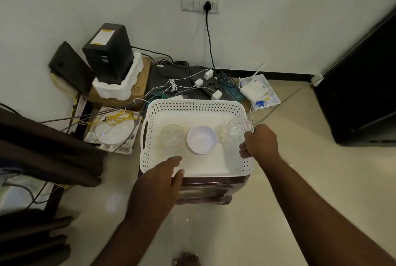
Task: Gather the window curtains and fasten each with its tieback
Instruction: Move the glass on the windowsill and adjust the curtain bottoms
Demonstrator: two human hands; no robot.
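1. The right hand [260, 143] gripped a clear glass [237, 128] at the white basket's [192, 104] right rim, its fingers covering the glass's base.
2. The left hand [158, 178], blurred, lay spread over the basket's near rim.
3. The brown curtain [49, 154] hung left of the basket, cut off by the frame.

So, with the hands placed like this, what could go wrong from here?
The right hand grips a clear glass at the white tray's right rim; it could slip or knock the rim. The left hand rests on the tray's near edge, and the tray sits on a dark stool; pressing down might tip it and slide the white bowl.
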